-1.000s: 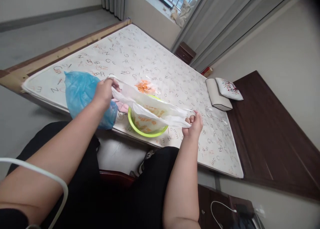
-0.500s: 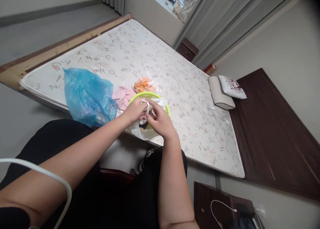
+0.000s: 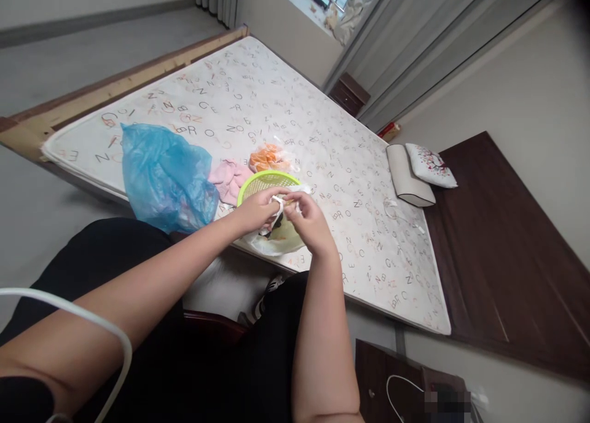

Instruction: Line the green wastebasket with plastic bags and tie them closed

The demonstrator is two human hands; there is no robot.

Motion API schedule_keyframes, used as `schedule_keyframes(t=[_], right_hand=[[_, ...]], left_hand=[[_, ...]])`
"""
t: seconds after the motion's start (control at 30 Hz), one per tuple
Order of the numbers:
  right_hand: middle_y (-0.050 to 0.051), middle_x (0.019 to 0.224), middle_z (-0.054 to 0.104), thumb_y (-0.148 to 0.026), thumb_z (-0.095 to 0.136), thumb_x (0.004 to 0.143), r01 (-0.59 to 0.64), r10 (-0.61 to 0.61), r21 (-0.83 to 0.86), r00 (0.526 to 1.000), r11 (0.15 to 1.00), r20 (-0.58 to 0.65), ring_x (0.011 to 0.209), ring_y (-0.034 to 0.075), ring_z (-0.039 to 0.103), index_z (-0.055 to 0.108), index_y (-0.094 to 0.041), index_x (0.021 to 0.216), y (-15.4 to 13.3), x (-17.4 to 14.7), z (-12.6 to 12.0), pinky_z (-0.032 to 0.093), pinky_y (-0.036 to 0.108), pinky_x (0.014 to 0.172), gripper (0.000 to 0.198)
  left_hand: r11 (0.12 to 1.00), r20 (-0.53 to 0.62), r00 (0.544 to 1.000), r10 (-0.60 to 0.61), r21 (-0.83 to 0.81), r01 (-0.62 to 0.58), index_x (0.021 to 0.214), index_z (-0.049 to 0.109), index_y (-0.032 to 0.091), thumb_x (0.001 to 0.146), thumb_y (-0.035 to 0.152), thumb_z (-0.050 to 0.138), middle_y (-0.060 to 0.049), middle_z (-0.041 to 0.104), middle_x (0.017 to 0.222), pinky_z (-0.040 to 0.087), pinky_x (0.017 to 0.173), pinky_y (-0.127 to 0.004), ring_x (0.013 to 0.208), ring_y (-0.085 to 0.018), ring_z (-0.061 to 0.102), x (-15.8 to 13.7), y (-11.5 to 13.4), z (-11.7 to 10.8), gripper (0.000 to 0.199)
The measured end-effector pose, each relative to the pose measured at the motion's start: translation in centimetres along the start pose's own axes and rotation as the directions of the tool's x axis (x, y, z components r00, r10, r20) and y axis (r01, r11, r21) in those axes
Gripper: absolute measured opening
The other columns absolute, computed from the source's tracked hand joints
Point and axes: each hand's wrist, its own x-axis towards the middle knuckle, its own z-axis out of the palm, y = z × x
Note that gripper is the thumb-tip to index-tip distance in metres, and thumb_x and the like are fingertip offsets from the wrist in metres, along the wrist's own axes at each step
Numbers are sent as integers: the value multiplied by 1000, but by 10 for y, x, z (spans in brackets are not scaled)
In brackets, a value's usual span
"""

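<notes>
Over a lime-green mesh basket (image 3: 270, 178) on the bed, my two hands are close together. My left hand (image 3: 259, 213) is closed, with a white strip (image 3: 278, 205) looped at its fingers. My right hand (image 3: 308, 219) pinches white material beside it, fingertips nearly touching the left ones. The strip looks like part of the thin white plastic bag (image 3: 271, 246) lying in and over the basket. Something dark shows inside the bag, partly hidden by my hands. A crumpled pink cloth (image 3: 229, 180) and a clear bag of orange things (image 3: 268, 157) lie just behind the basket.
A large blue plastic bag (image 3: 168, 177) stands on the mattress (image 3: 350, 238) to the left. Pillows (image 3: 410, 174) lie by the dark headboard (image 3: 507, 245). A white cable (image 3: 69, 309) crosses near my left arm. A dark cabinet (image 3: 387, 380) is at lower right.
My right hand has moved slightly right, and the gap between my hands has widened. The white strip is now stretched out more, and more of the basket and bag shows.
</notes>
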Motion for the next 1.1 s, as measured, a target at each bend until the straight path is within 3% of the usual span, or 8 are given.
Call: schedule_keyframes(t=[0.17, 0.3, 0.37, 0.47, 0.57, 0.83, 0.93, 1.1], right_hand=[[1, 93, 65, -49, 67, 88, -17, 17, -5, 1000, 1000, -14, 86, 18, 59, 65, -24, 98, 2, 2, 6, 48, 32, 80, 27], [0, 85, 64, -51, 69, 87, -72, 74, 52, 997, 996, -35, 76, 16, 57, 66, -23, 92, 6, 1, 1, 46, 29, 70, 28], [-1, 81, 60, -52, 68, 87, -55, 69, 84, 982, 995, -179, 69, 14, 53, 63, -24, 90, 10, 3, -2, 44, 27, 63, 29], [-3, 76, 52, -55, 61, 91, 49, 45, 160, 843, 986, -536, 56, 11, 43, 57, -25, 95, 18, 6, -3, 36, 25, 52, 30], [-3, 76, 49, -56, 57, 93, 114, 24, 163, 745, 980, -667, 54, 11, 39, 56, -26, 99, 22, 8, -3, 34, 25, 49, 31], [4, 96, 65, -48, 58, 95, 113, -185, -170, 840, 979, -510, 93, 18, 60, 65, -23, 95, 12, 5, -1, 49, 34, 86, 25], [4, 95, 65, -47, 58, 95, 97, -166, -166, 861, 981, -481, 92, 19, 61, 65, -24, 96, 8, 5, 1, 49, 35, 87, 25], [7, 103, 63, -48, 57, 95, 51, -178, -222, 777, 974, -604, 109, 24, 58, 64, -25, 95, 5, 1, 7, 48, 39, 94, 24]], left_hand=[[988, -121, 989, 83, 141, -66, 145, 54, 24, 86, 22, 60, 7, 50, 54, 43, 46, -21, 42, -11, 50, 2, 0, 1, 60], [988, -9, 996, 90, 125, -88, 154, 43, 25, 90, 30, 62, 6, 55, 56, 45, 49, -23, 44, -13, 55, -2, 0, 2, 66], [985, 74, 991, 111, 126, -120, 158, 37, 26, 90, 32, 64, 3, 63, 62, 50, 56, -25, 54, -16, 63, -3, 0, 0, 74], [956, 176, 977, 117, 247, -159, 150, 52, 26, 84, 35, 71, -4, 76, 90, 55, 71, -28, 80, -21, 72, -1, 0, -6, 69], [928, 238, 968, 76, 339, -156, 132, 69, 26, 81, 37, 72, -4, 76, 114, 54, 78, -26, 98, -24, 72, 3, 3, -15, 53], [857, 176, 975, 137, 473, -206, 107, 76, 22, 76, 32, 75, -3, 76, 101, 51, 82, -27, 94, -23, 69, -3, 17, -15, 32], [906, 141, 966, 219, 337, -255, 101, 72, 19, 81, 35, 73, -4, 74, 95, 51, 83, -30, 92, -23, 69, -3, 14, -2, 26], [956, 136, 984, 119, -285, -76, 125, 56, 20, 82, 34, 74, 2, 63, 74, 49, 59, -25, 54, -11, 59, 2, 4, 4, 48]])
